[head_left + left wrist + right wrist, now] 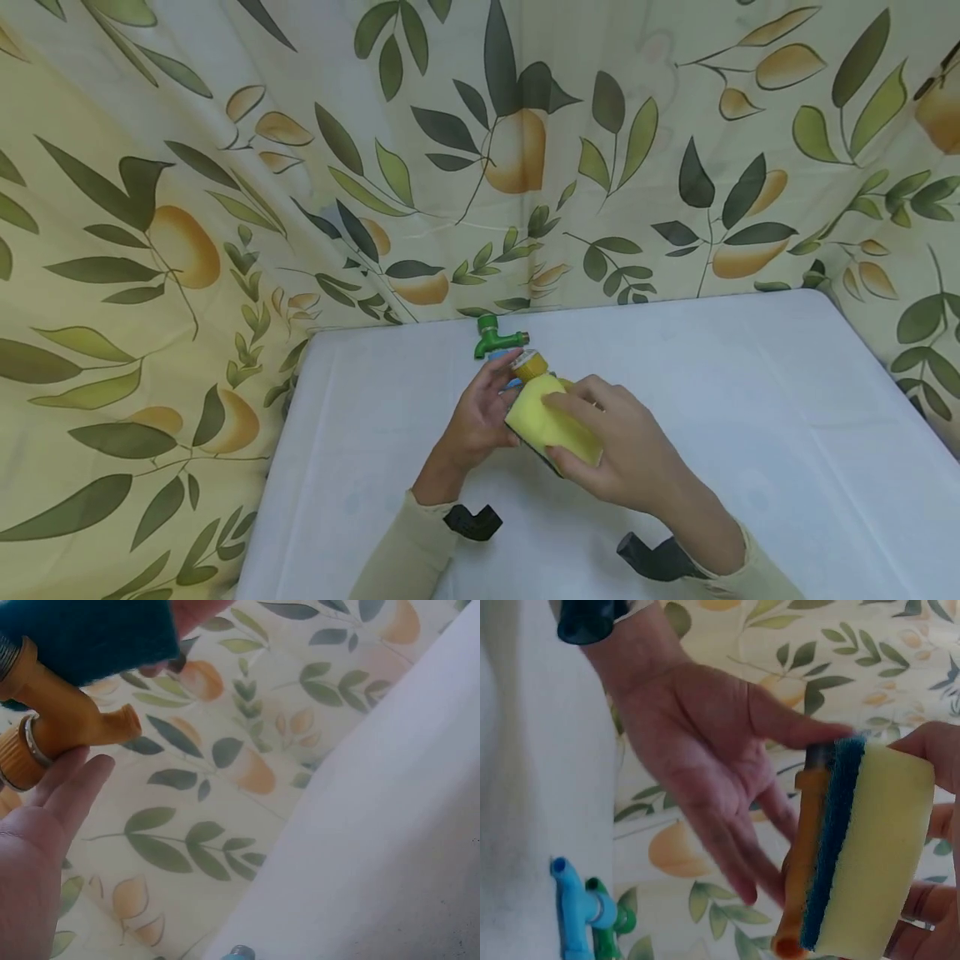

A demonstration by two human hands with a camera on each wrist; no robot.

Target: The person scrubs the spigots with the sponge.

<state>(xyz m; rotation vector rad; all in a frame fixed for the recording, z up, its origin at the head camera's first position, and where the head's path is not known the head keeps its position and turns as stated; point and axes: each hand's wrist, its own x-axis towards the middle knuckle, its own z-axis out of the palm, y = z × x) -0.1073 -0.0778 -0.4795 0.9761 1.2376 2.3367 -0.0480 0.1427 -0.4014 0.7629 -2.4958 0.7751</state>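
Observation:
An orange-yellow plastic tap [67,712] with a ribbed knob is held in my left hand [472,421], its thumb at one end and fingers behind the body. My right hand [630,442] grips a sponge [551,425] by its yellow foam side, fingers spread across it. In the right wrist view the sponge's dark teal scouring face [836,832] lies along the tap's body. From the head view the sponge covers most of the tap, and only the knob end [529,364] shows beyond it.
A green tap [495,337] lies on the white table [750,400] just beyond my hands, close to the back edge. Beside it is a blue tap [574,907], mostly hidden by my left hand in the head view. A leaf-and-fruit patterned curtain [300,150] hangs behind the table.

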